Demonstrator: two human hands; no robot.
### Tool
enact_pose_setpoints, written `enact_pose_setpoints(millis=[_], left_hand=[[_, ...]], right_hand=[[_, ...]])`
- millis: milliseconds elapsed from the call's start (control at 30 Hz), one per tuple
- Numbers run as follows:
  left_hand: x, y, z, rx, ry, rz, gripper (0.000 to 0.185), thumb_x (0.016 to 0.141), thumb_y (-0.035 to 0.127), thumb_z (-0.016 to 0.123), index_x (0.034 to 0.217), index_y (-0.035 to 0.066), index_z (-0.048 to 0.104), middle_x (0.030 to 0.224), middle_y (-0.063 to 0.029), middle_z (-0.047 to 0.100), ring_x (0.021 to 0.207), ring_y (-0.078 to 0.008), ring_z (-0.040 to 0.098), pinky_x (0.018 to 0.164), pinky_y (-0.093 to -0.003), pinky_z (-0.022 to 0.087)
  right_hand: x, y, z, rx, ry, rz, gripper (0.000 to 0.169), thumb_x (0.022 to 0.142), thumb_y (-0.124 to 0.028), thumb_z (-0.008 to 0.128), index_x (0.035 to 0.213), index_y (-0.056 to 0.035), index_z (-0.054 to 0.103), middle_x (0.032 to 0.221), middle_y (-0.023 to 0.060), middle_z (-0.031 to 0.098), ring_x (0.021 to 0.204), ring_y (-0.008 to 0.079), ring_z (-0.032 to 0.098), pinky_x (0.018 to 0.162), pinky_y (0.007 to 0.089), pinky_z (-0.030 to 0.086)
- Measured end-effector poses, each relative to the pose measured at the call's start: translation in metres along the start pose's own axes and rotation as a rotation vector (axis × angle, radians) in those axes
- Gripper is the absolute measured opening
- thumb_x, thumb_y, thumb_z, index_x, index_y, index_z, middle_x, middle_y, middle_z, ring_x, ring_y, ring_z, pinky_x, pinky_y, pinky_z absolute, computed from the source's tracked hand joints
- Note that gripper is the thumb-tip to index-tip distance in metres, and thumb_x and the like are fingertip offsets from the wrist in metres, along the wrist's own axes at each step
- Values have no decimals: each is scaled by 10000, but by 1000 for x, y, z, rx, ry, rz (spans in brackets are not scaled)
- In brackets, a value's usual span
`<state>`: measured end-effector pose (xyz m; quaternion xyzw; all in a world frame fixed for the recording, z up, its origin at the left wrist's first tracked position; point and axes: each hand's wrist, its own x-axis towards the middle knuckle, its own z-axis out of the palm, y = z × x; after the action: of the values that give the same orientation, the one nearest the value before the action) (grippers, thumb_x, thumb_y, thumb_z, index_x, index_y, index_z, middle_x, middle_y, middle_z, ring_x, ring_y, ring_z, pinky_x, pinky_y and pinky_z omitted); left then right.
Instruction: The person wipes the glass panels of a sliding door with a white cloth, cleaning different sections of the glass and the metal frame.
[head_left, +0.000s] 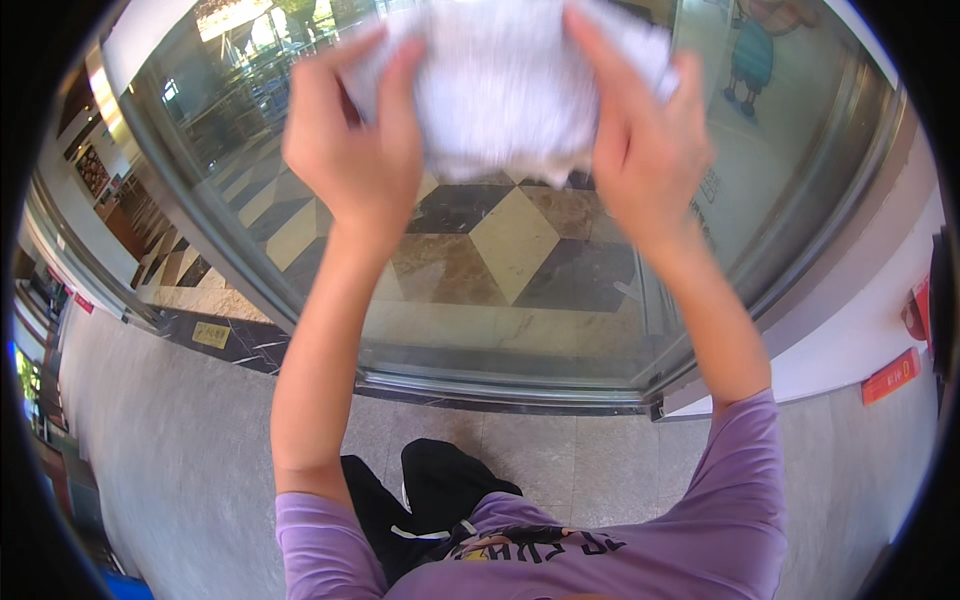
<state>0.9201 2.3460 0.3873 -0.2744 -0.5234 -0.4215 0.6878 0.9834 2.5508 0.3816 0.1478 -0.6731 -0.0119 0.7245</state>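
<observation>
A white cloth (510, 90) hangs bunched between my two hands at the top of the view, blurred by motion. My left hand (356, 135) grips its left side between thumb and fingers. On the other side, my right hand (652, 135) pinches the cloth's right part, with the thumb over its front. Both arms stretch forward and up in front of a metal-framed glass door (495, 330). Whether the cloth touches the glass cannot be told. The cloth's upper edge runs out of the picture.
Through the glass a patterned tile floor (517, 240) shows. The door's metal bottom rail (502, 390) stands before my legs. At left is an open doorway with a dark stone threshold bearing a yellow sticker (211, 335). A white wall (825, 352) with a red sign (890, 376) is at right.
</observation>
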Motion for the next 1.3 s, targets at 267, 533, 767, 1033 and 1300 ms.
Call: enact_pose_setpoints(millis=[267, 533, 767, 1033, 1300], left_hand=[[-113, 12, 3, 71, -159, -16, 245, 845, 71, 783, 990, -52, 628, 716, -66, 621, 581, -110, 547, 499, -250, 421], [-330, 64, -67, 76, -637, -258, 292, 805, 80, 785, 1029, 41, 601, 861, -214, 609, 649, -418, 608, 522, -449, 484], [-121, 87, 47, -7, -363, 6, 226, 803, 41, 794, 979, -1, 658, 738, -127, 579, 596, -290, 575, 498, -361, 448], [-44, 116, 112, 58, -151, 73, 161, 880, 72, 755, 850, -14, 622, 678, -80, 583, 533, -134, 434, 493, -268, 379], [-244, 149, 68, -159, -526, 158, 286, 748, 148, 833, 972, 100, 662, 641, -49, 404, 457, -200, 427, 379, -303, 326]], right_hand=[[-103, 7, -21, -33, -58, 13, 448, 756, -112, 696, 1148, -320, 755, 723, 10, 431, 509, 150, 466, 407, 264, 385], [-294, 1, -101, 120, -476, 139, 495, 659, -133, 728, 1116, -320, 766, 659, 6, 338, 501, 156, 444, 423, 283, 378], [-97, 92, -83, -95, -99, -40, 467, 729, -163, 721, 1169, -317, 748, 672, -21, 411, 516, 113, 461, 402, 244, 353], [-28, 137, -74, -307, 119, -53, 507, 745, -128, 651, 1187, -362, 737, 703, 14, 375, 495, 152, 442, 397, 258, 351], [-252, 114, -160, -187, -190, 212, 390, 742, -67, 733, 1096, -223, 772, 807, 106, 653, 625, 214, 642, 507, 290, 502]])
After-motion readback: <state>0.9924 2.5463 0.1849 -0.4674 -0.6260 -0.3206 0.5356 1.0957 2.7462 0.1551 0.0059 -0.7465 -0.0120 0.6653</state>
